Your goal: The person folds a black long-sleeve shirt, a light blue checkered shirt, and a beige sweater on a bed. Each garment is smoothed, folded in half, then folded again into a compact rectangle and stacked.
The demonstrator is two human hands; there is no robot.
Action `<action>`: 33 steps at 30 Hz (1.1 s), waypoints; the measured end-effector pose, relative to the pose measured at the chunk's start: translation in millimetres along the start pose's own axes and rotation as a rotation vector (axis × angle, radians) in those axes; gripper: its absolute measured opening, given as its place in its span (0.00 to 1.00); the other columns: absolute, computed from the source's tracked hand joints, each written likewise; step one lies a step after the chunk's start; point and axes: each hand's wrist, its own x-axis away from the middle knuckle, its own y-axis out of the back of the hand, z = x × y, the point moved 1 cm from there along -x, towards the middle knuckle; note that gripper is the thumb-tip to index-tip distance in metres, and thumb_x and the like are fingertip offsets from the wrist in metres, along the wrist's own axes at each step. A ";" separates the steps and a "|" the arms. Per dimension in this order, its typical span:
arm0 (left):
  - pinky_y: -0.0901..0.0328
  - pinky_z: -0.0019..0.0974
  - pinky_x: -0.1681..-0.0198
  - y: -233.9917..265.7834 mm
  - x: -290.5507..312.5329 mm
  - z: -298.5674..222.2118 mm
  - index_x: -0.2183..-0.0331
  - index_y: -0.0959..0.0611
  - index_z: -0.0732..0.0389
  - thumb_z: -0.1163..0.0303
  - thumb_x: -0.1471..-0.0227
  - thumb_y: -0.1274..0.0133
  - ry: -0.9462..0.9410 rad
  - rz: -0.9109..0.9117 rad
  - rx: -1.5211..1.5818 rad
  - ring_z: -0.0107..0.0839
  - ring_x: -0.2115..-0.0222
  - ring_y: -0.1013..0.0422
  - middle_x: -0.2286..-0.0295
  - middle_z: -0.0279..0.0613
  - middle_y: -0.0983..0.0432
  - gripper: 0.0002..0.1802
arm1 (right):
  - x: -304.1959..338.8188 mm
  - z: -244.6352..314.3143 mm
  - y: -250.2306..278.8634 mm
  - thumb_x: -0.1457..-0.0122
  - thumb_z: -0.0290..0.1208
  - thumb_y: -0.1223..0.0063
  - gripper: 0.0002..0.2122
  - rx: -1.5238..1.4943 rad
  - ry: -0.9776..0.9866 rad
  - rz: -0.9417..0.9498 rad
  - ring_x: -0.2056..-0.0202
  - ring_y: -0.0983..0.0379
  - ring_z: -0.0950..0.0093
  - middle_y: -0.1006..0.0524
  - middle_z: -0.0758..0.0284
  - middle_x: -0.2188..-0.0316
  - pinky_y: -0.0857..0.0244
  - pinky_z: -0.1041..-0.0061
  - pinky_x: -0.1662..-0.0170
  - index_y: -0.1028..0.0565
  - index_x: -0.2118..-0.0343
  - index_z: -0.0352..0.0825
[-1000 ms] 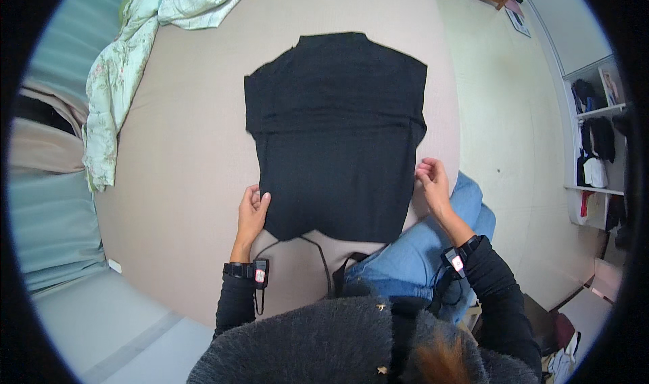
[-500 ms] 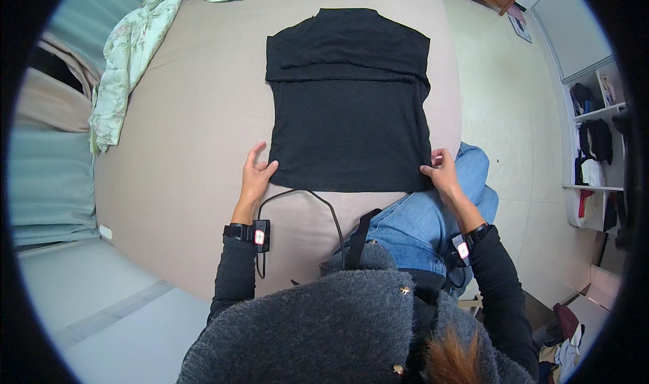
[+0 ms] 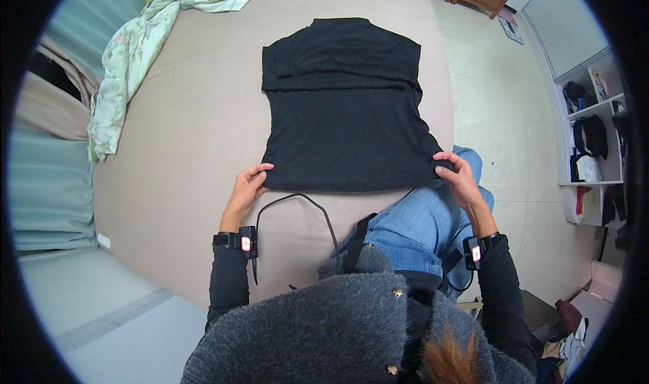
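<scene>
Both hands pinch the hem corners of a black top on the bed.

The top [image 3: 348, 113] lies flat on the bed [image 3: 189, 134], sleeves folded in. Left hand [image 3: 247, 184] and right hand [image 3: 457, 174] each have their grip clamped on a corner; a green blanket [image 3: 128, 66] is bunched well apart.

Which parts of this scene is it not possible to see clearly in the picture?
- Head view: the fingertips of the left hand and right hand are tucked at the hem of the black top.
- The top's sleeves are folded under a flap; their length is hidden.
- The pale green blanket is cut off by the picture's upper rim.
- Things on the shelf are too small and bent by the lens.
</scene>
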 end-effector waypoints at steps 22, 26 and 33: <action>0.38 0.43 0.46 21.0 31.4 -40.5 0.65 0.12 0.52 0.84 0.70 0.41 -0.884 -0.108 -1.358 0.39 0.50 0.35 0.56 0.33 0.24 0.25 | 22.6 31.0 9.2 0.57 0.18 0.46 0.12 1.335 0.861 0.270 0.54 0.29 0.62 0.27 0.59 0.62 0.35 0.66 0.50 0.25 0.66 0.30; 0.38 0.43 0.45 27.6 54.4 -35.6 0.66 0.13 0.55 0.86 0.72 0.43 -0.696 0.039 -1.378 0.40 0.51 0.33 0.56 0.34 0.24 0.25 | 40.2 22.0 5.7 0.55 0.20 0.45 0.10 1.261 0.673 0.469 0.54 0.29 0.62 0.26 0.60 0.62 0.37 0.67 0.48 0.24 0.66 0.30; 0.37 0.41 0.46 31.6 24.7 -60.4 0.67 0.14 0.59 0.85 0.67 0.46 -0.575 0.118 -1.053 0.41 0.52 0.33 0.59 0.38 0.22 0.20 | 26.2 34.1 9.2 0.55 0.23 0.41 0.11 1.013 0.514 0.399 0.57 0.29 0.62 0.26 0.61 0.63 0.35 0.65 0.50 0.23 0.66 0.32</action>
